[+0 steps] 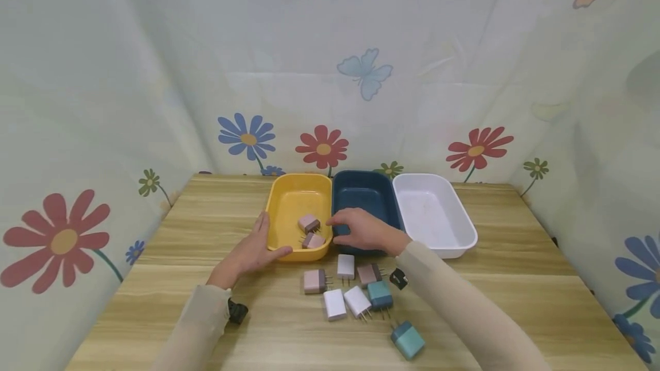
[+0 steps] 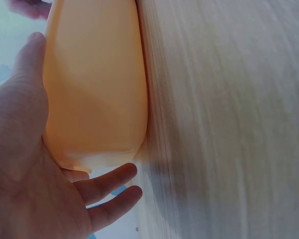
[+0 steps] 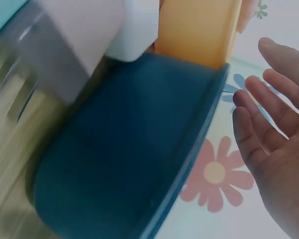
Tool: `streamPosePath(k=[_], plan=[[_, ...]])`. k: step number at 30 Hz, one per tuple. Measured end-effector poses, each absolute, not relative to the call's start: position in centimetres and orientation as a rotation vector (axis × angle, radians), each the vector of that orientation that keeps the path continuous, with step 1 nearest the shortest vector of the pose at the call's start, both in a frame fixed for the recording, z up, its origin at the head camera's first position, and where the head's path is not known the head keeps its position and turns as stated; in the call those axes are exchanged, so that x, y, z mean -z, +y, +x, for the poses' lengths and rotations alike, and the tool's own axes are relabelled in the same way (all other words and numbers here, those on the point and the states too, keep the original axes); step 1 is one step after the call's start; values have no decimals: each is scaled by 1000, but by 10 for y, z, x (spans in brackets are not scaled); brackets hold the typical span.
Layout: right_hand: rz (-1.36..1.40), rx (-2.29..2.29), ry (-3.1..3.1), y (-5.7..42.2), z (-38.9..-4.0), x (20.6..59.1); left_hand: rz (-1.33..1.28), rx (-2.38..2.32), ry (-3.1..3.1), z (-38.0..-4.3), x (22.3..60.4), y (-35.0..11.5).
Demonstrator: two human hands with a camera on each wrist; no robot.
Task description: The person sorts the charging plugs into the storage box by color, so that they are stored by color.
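Observation:
My left hand point(image 1: 250, 252) rests against the front left corner of the yellow tray point(image 1: 294, 205), thumb along the front rim and fingers beside the left wall. In the left wrist view two of its fingers point(image 2: 109, 181) stretch out past the tray's end. Inside that tray lie two pink plug chargers, one point(image 1: 308, 223) behind the other point(image 1: 313, 241). Over the dark blue tray point(image 1: 363, 202) hovers my right hand point(image 1: 365, 229), fingertips right by the rim shared with the yellow tray. Its fingers point(image 3: 261, 122) are loosely spread and hold nothing.
A white tray point(image 1: 428, 216) stands to the right of the blue one. In front, on the wooden table point(image 1: 515, 291), lie several chargers: pink point(image 1: 314, 281), white point(image 1: 335, 304) and teal point(image 1: 407, 339). A flower-patterned cloth point(image 1: 309, 27) hangs behind.

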State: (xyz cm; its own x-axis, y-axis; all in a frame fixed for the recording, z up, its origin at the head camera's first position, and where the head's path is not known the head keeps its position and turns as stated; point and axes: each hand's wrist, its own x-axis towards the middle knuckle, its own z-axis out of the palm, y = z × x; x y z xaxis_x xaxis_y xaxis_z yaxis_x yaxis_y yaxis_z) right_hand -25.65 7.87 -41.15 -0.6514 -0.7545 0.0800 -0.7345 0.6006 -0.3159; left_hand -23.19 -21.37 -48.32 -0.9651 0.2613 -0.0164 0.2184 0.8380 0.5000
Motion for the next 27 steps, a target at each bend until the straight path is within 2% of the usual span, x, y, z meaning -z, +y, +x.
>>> streamPosePath(k=[9, 27], plan=[[-1355, 490, 2717, 105, -239, 405, 381, -771, 2929, -234, 485, -215], [-1407, 429, 2612, 130, -205, 429, 379, -783, 2912, -234, 484, -214]])
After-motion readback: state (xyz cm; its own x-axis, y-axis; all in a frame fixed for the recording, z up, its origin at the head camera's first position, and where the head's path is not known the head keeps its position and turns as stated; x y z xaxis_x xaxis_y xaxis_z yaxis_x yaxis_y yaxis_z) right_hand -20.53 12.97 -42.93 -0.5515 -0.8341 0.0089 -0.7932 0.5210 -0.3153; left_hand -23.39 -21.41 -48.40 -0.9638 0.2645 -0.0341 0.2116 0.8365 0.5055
